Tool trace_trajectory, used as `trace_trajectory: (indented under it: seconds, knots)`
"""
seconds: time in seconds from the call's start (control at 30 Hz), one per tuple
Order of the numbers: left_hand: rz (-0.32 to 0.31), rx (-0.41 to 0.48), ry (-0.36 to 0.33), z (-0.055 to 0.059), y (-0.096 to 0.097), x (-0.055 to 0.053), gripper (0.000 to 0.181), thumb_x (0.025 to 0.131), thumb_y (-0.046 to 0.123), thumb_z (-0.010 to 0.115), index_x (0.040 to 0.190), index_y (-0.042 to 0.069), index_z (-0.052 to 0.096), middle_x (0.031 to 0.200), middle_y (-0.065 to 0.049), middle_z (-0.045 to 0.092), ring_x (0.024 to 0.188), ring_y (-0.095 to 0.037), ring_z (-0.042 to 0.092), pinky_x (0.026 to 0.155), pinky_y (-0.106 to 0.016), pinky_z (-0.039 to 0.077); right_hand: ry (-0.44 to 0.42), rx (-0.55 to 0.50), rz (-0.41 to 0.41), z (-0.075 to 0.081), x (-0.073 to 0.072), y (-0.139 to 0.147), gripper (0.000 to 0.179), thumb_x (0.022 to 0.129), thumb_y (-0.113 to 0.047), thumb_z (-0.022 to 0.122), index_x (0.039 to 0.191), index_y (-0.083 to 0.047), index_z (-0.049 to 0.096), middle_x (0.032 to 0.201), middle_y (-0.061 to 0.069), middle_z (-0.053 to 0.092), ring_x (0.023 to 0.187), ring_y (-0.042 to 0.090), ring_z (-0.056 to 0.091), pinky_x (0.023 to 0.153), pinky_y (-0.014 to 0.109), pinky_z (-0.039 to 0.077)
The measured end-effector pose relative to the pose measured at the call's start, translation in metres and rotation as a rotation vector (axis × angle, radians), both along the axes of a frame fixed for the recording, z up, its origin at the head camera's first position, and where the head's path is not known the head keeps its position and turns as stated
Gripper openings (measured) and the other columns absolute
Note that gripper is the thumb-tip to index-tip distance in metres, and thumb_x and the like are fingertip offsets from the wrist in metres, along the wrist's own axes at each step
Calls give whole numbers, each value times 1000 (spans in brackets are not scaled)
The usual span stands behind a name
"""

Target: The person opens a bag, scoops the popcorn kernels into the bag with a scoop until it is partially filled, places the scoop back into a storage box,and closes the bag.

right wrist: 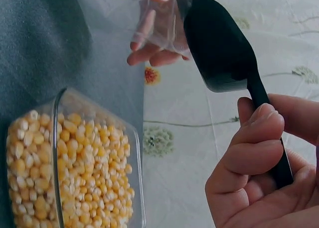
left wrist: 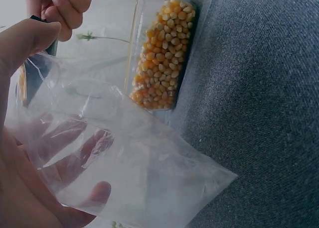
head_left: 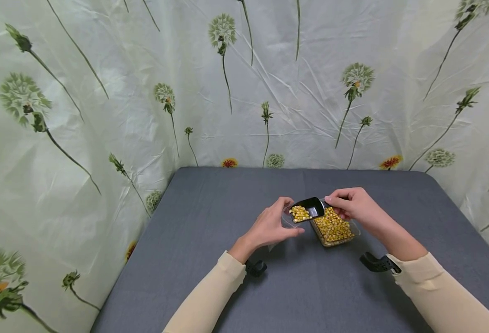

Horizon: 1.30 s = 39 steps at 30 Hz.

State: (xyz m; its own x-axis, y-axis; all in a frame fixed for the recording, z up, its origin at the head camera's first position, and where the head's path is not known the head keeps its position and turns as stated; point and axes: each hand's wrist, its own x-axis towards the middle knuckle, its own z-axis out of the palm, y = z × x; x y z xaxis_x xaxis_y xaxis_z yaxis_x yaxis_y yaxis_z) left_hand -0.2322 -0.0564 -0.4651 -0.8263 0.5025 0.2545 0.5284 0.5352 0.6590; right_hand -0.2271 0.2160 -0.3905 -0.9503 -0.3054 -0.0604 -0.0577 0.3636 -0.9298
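My left hand (head_left: pixel 271 224) is curved around the mouth of a clear plastic bag (left wrist: pixel 134 148), holding it spread. The bag hangs limp below the fingers. In my right hand (head_left: pixel 354 206) is the handle of a black scoop (right wrist: pixel 219 44), gripped between thumb and curled fingers. Corn kernels (head_left: pixel 299 213) lie toward the scoop's front end, which is at the bag's mouth. Beneath the scoop, a clear plastic container (head_left: pixel 357 230) holds many yellow kernels (right wrist: pixel 94 163); the scoop and right hand cover its far side in the head view.
A dark grey cloth-covered table (head_left: pixel 178 259) carries the container. Behind and to the left hangs a pale curtain (head_left: pixel 124 92) printed with dandelions. Black wrist straps (head_left: pixel 377 262) sit at both cuffs.
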Motion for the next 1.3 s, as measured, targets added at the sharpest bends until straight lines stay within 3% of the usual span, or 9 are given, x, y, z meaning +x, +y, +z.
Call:
trace_trajectory:
  seconds: [0.43,0.83,1.03,1.3]
  knots:
    - [-27,114,-72,4,1,3,67,84,51,79,135,23,47,115,11,56,92,-7,58,75,-27,51,58,36,1,6,6,-24,32,100,-28,67,101,3,71,70,10,55,58,20,50,54,35,45]
    - [-31,178,-95,2,1,0,66,83,51,80,135,23,50,119,9,57,95,-9,59,77,-28,51,163,150,1,10,11,-30,32,98,-39,68,99,-8,74,67,12,57,59,32,53,54,38,47]
    - [-19,182,-80,1,1,-1,65,82,48,82,134,24,50,120,10,57,96,-9,58,80,-28,50,237,204,-7,10,14,-34,25,98,-39,67,97,-16,75,66,13,58,55,27,51,51,36,44]
    - [-16,196,-71,3,0,-1,63,82,46,83,132,24,52,118,10,58,94,-10,59,78,-28,51,353,291,-9,13,18,-40,17,99,-34,68,97,-20,76,68,4,61,58,21,52,52,34,43]
